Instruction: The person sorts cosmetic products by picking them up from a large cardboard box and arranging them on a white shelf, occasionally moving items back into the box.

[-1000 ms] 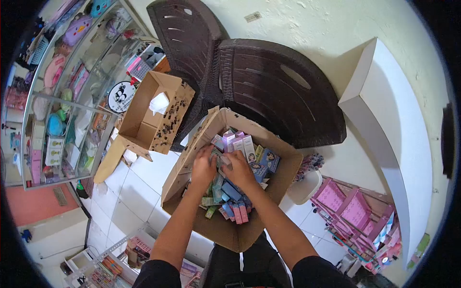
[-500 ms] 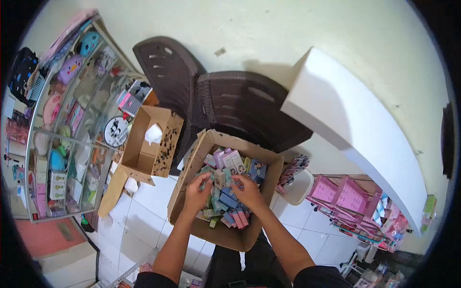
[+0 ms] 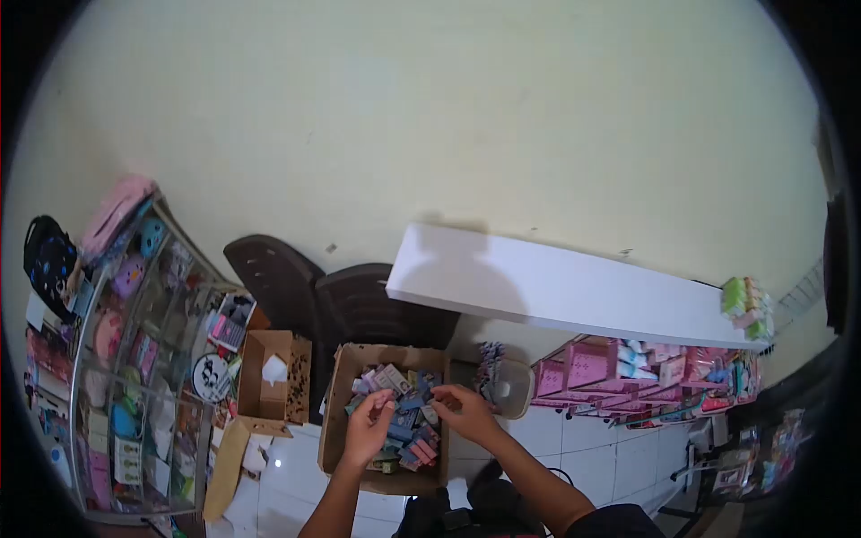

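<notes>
An open cardboard box (image 3: 334, 437) holds a heap of small product boxes (image 3: 408, 421) in pink, blue, lilac and green. Over the left part of the heap is my left hand (image 3: 366, 429), fingers bent upward and thumb held apart. My right hand (image 3: 465, 412) reaches in from the right side, its fingertips close over the blue boxes and its thumb spread away from them. Nothing shows between the fingers of either hand. Parts of the heap are hidden behind both hands.
A second cardboard box (image 3: 253, 394) with white paper stands left, beside a glass display case (image 3: 134, 377). Dark plastic chairs (image 3: 359, 305) are behind. A white shelf (image 3: 556, 282) juts from the wall above pink baskets (image 3: 592, 366). A pale bin (image 3: 513, 391) stands right of the box.
The view has tilted up and levelled, so the box and hands appear lower and more wall shows. A small beige box seen between my hands earlier no longer shows there.
</notes>
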### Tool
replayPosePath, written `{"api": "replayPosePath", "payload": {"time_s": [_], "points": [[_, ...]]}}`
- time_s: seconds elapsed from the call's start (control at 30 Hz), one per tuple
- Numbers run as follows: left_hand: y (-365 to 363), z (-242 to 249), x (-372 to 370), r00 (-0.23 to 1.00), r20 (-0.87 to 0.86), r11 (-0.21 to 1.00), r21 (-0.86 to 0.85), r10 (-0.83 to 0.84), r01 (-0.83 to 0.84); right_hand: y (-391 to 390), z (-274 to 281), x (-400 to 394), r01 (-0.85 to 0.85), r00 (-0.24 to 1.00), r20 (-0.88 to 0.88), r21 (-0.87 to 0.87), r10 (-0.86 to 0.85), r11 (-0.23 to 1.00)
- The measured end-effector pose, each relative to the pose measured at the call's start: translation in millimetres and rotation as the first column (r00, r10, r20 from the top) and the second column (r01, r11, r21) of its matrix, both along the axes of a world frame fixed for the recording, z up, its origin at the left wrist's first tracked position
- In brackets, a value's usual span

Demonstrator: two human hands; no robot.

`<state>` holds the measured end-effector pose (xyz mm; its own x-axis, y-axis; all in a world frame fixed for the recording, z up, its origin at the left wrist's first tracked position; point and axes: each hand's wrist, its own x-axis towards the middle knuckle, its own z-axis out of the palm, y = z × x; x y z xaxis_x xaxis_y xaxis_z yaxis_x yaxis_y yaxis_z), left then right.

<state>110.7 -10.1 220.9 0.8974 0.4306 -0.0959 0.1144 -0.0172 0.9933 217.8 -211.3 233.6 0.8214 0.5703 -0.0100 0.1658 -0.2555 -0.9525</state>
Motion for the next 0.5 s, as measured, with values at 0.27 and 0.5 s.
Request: {"api": "replayPosePath", "payload": {"time_s": [0.27, 0.5], "points": [[-81.1, 92.7, 22.2, 0.983, 0.139, 0.992, 0.038, -0.123, 0.118, -93.2, 99.2, -13.1, 0.128, 0.99, 0.046, 0.139, -0.136, 0.982], [-185.0, 141.7, 28.1, 0.942, 0.191, 0.96, 0.102, -0.277, 0.262, -213.0, 134.2, -30.2, 0.255, 0.956, 0.097, 0.2, -0.278, 0.946]]}}
